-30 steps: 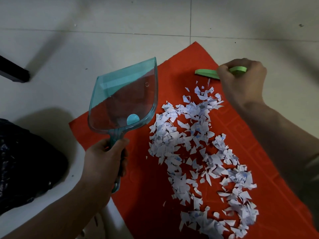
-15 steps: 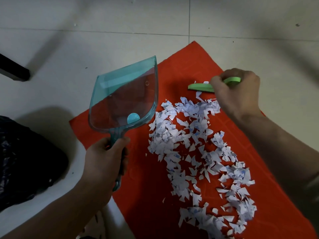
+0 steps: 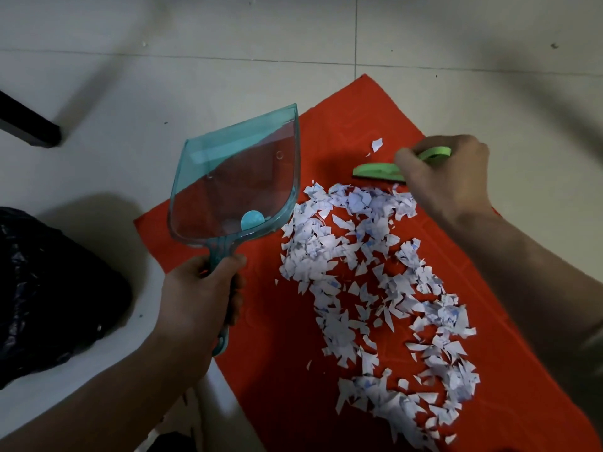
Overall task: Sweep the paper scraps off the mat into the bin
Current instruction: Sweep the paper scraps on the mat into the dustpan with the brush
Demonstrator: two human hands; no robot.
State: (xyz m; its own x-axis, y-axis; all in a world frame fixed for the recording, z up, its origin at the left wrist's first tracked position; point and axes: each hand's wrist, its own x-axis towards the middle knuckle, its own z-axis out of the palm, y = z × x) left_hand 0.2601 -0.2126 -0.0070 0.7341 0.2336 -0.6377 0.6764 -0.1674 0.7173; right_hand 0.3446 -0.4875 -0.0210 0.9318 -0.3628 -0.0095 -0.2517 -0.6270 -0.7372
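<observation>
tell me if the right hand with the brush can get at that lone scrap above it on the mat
Probably yes: the lone scrap lies on bare red mat just beyond the brush the right hand grips, nothing between.

Scraps on the mat, dustpan at nine o'clock

Paper scraps (image 3: 368,288) lie on the mat (image 3: 284,370); the dustpan (image 3: 235,187) sits at their nine o'clock, the brush (image 3: 375,171) at twelve, the bin bag (image 3: 49,288) beyond the mat's nine.

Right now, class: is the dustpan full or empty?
Empty: through the clear dustpan only red mat shows, and the paper scraps lie outside it.
</observation>
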